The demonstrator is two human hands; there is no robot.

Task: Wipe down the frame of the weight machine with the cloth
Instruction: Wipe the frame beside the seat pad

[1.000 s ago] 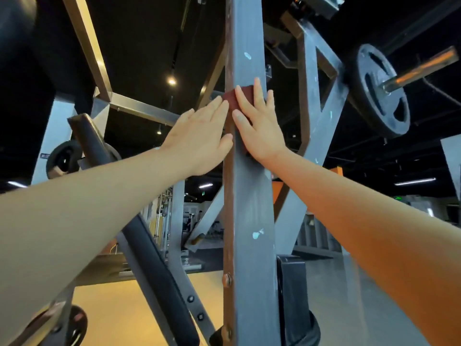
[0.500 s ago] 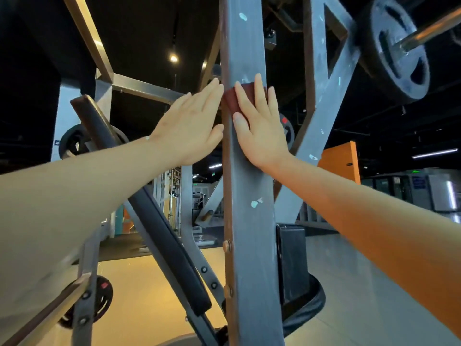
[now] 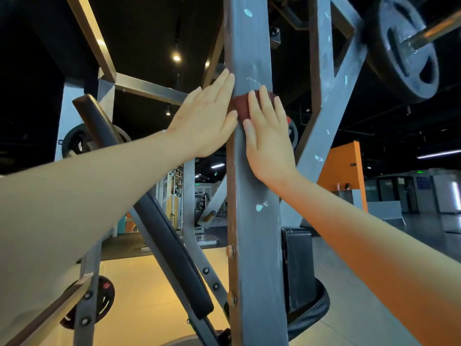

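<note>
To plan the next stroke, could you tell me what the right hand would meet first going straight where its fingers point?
Nothing, as far as the picture shows: the right hand, pressing the cloth, points up the upright post, whose face looks bare to the picture's top.

Single wide-angle head view.
Worn on the person's head; faces forward, tilted slightly upward, close to the grey post (image 3: 254, 176) filling mid-frame; floor (image 3: 149, 283) low, ceiling lamp (image 3: 176, 57) high.
</note>
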